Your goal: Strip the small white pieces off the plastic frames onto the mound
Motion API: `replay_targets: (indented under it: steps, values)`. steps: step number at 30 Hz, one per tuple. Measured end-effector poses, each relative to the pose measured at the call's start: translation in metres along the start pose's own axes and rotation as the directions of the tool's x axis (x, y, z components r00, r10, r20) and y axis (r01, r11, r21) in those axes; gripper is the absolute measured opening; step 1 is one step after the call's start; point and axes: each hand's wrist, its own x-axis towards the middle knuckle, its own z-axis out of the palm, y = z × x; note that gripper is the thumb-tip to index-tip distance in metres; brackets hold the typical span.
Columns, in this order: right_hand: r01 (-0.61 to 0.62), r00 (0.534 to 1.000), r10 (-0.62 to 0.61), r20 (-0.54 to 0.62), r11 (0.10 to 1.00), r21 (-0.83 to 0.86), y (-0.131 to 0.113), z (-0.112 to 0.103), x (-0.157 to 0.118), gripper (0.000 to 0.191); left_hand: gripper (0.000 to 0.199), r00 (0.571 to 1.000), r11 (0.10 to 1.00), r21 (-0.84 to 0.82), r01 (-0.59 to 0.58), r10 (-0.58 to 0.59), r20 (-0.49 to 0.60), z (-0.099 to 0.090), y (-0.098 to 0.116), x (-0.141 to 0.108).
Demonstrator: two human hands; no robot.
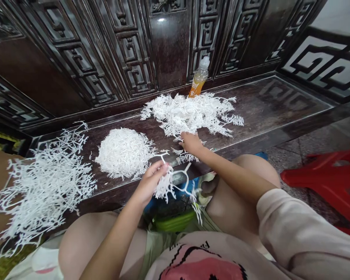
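White branched piece (pixel 165 186) hangs at center frame, below and right of the left hand's (pixel 152 179) fingertips, which pinch it nearly closed. Right hand (pixel 191 143), fingers curled, touches the near edge of the upper-center pile (pixel 189 112); its grip cannot be determined, fingertips partly hidden.

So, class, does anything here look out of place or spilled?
The tangled white heap at left sprawls over the edge of the bench, untidy beside the compact round pile. No spill shows near the bottle.
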Motion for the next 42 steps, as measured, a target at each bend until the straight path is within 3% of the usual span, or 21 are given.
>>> replay_targets:
  steps: [2,4,10,12,14,18,22,26,31,35,38,40,42]
  values:
    - [0.106,0.989,-0.105,-0.1,0.994,0.004,-0.006,-0.005,-0.005,0.02,0.035,0.985,0.996,-0.086,-0.012,-0.003,-0.171,-0.006,-0.007,0.011]
    - [0.197,0.963,-0.195,-0.188,0.98,-0.004,-0.013,-0.009,-0.011,0.016,0.036,0.974,0.99,-0.139,-0.03,-0.003,-0.226,-0.012,-0.012,0.022]
    - [0.249,0.908,-0.211,-0.362,0.967,0.06,-0.027,-0.018,-0.023,0.026,0.032,0.992,0.94,-0.335,0.063,-0.095,-0.08,-0.016,-0.011,0.027]
    - [0.319,0.912,-0.244,-0.33,0.927,0.197,-0.032,-0.022,-0.026,0.024,0.027,0.992,0.919,-0.384,0.084,-0.115,-0.058,-0.016,-0.01,0.027]
    - [0.421,0.903,-0.342,-0.262,0.825,0.376,-0.038,-0.027,-0.031,0.027,0.023,0.991,0.89,-0.443,0.11,-0.134,-0.025,-0.016,-0.012,0.03]
    - [0.527,0.82,-0.542,-0.185,0.587,0.614,-0.047,-0.031,-0.041,0.03,0.016,0.979,0.805,-0.561,0.193,-0.194,0.057,-0.014,-0.02,0.037]
    - [0.513,0.808,-0.569,-0.154,0.551,0.658,-0.05,-0.021,-0.045,0.027,0.015,0.967,0.759,-0.602,0.25,-0.224,0.12,-0.007,-0.026,0.039]
    - [0.454,0.855,-0.494,-0.16,0.562,0.691,-0.052,-0.014,-0.045,0.02,0.013,0.976,0.828,-0.518,0.216,-0.176,0.126,-0.005,-0.033,0.041]
    - [0.421,0.869,-0.47,-0.155,0.537,0.731,-0.055,-0.019,-0.048,0.015,0.021,0.997,0.965,-0.261,-0.016,-0.004,-0.078,-0.012,-0.039,0.045]
    - [0.382,0.873,-0.473,-0.121,0.506,0.773,-0.055,-0.022,-0.049,0.015,0.021,0.961,0.977,-0.142,-0.161,0.123,-0.248,-0.013,-0.038,0.044]
    - [0.364,0.89,-0.442,-0.111,0.543,0.757,-0.054,-0.022,-0.048,0.018,0.022,0.918,0.977,-0.003,-0.215,0.201,-0.343,-0.011,-0.034,0.04]
    - [0.338,0.907,-0.411,-0.094,0.575,0.745,-0.052,-0.02,-0.047,0.021,0.024,0.905,0.972,0.066,-0.225,0.234,-0.355,-0.01,-0.031,0.037]
    - [0.296,0.92,-0.388,-0.058,0.589,0.752,-0.051,-0.018,-0.046,0.022,0.027,0.921,0.97,0.086,-0.227,0.243,-0.306,-0.011,-0.027,0.034]
